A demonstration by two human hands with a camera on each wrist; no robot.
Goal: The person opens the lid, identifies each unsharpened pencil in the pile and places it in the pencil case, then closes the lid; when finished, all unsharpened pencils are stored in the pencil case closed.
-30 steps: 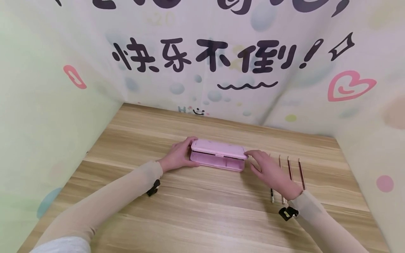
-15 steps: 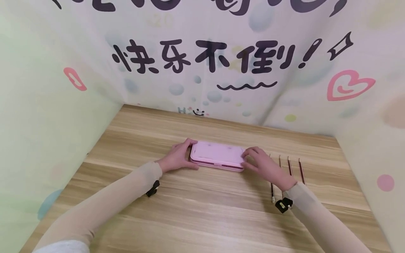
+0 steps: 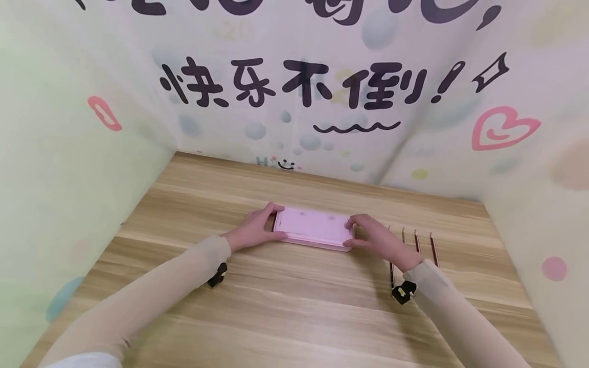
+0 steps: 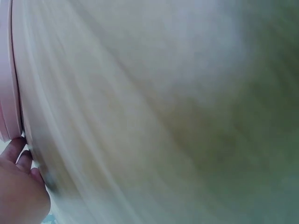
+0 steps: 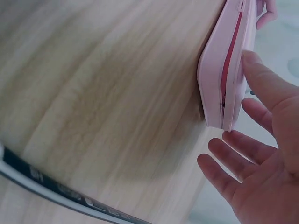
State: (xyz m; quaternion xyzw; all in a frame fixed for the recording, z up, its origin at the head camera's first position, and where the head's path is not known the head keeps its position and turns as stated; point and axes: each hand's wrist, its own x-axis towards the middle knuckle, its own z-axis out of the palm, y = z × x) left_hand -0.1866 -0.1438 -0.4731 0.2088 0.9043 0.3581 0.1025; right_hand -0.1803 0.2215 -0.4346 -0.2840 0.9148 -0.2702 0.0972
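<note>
A pink pencil case [image 3: 315,226] lies on the table between both hands, its lid down. In the right wrist view the pencil case [image 5: 215,79] shows a narrow red gap between lid and base. My left hand [image 3: 250,230] holds its left end, thumb at the front corner and fingers at the back. In the left wrist view only part of the left hand [image 4: 21,186] shows, fingertips at the case's end. My right hand [image 3: 379,239] spans the right end, thumb [image 5: 264,79] on the lid and the other fingers bent by the end.
Several pencils [image 3: 434,248] lie side by side on the wooden table [image 3: 276,296] to the right, partly hidden behind the right forearm. A printed cloth [image 3: 230,133] hangs behind the table, with matching walls at both sides. A dark strip [image 5: 70,193] crosses the right wrist view's lower left.
The pencil case's lid has swung down from half raised to nearly flush. My right hand has moved left and down with it, thumb now on the lid; the left hand stays at its end.
</note>
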